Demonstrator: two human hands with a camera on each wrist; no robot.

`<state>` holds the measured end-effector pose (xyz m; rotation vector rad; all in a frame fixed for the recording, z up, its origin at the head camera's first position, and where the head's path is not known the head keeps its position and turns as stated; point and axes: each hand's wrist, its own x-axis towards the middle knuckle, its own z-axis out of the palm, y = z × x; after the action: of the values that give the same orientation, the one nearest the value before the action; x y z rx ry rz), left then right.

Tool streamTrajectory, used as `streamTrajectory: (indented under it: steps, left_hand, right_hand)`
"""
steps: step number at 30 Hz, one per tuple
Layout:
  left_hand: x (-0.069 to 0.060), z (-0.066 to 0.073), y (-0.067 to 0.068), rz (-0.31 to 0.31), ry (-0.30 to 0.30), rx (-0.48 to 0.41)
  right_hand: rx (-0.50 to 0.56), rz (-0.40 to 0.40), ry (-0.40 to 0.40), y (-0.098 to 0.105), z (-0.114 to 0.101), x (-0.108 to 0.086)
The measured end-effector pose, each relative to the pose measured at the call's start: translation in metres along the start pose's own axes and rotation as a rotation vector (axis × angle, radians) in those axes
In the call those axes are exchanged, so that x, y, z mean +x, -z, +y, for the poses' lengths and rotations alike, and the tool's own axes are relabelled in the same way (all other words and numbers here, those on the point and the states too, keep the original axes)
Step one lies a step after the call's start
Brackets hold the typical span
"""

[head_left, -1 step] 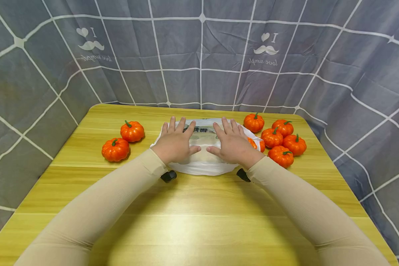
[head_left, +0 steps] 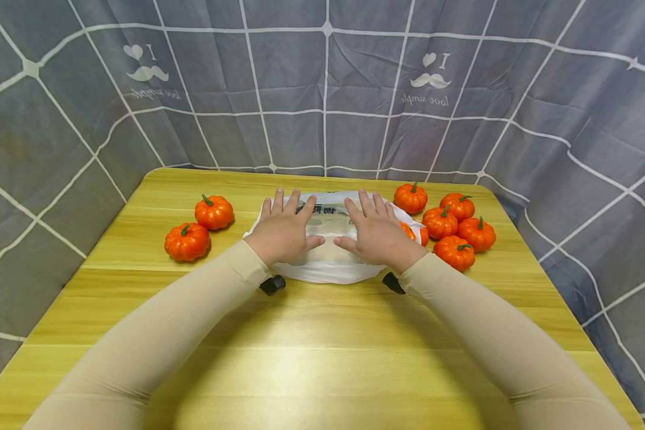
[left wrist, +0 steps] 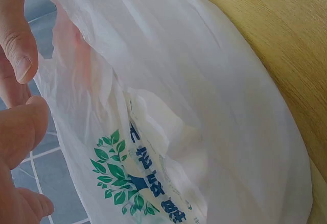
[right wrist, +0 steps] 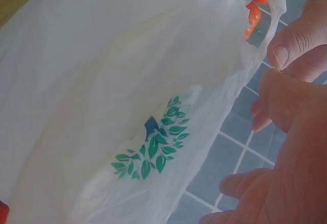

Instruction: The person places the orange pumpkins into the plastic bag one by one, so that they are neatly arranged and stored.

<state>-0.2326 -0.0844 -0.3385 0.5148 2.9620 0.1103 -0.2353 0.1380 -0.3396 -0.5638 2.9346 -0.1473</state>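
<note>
A white plastic bag (head_left: pixel 330 272) with green leaves and dark lettering lies mid-table. My left hand (head_left: pixel 285 230) spreads its straight fingers over the bag's left part, and my right hand (head_left: pixel 378 233) does likewise over its right part. The thumbs point toward each other, a small gap apart. In the wrist views the hands (left wrist: pixel 20 142) (right wrist: pixel 301 112) show at the bag's edge; whether they touch it I cannot tell. Orange from a small pumpkin (head_left: pixel 408 231) shows beside my right hand at the bag's end. Most of the bag's top is hidden by the hands.
Two orange pumpkins (head_left: pixel 187 242) (head_left: pixel 214 212) sit left of the bag. Several more pumpkins (head_left: pixel 439 223) cluster to its right. A grey grid-patterned curtain (head_left: pixel 322 89) stands around the back and sides of the wooden table (head_left: pixel 322 358). Black wrist devices (head_left: pixel 272 285) hang below the cuffs.
</note>
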Motion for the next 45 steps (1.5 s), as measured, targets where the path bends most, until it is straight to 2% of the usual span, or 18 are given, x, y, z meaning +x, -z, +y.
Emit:
streamTrajectory:
  steps: [13,22,33,45]
  left_hand:
    - [-0.005,-0.008,0.002,0.022,0.005,-0.027]
    - [-0.008,-0.016,0.002,0.034,-0.002,-0.029]
    - [-0.013,-0.019,0.006,0.03,0.009,-0.044]
    - [-0.018,-0.023,0.009,0.031,0.026,-0.046]
  right_hand:
    - [0.02,0.015,-0.003,0.003,-0.002,-0.001]
    - [0.035,-0.004,-0.011,0.004,0.001,-0.003]
    - [0.022,0.009,-0.003,0.004,0.001,-0.002]
    - [0.041,0.014,-0.022,0.012,0.007,-0.01]
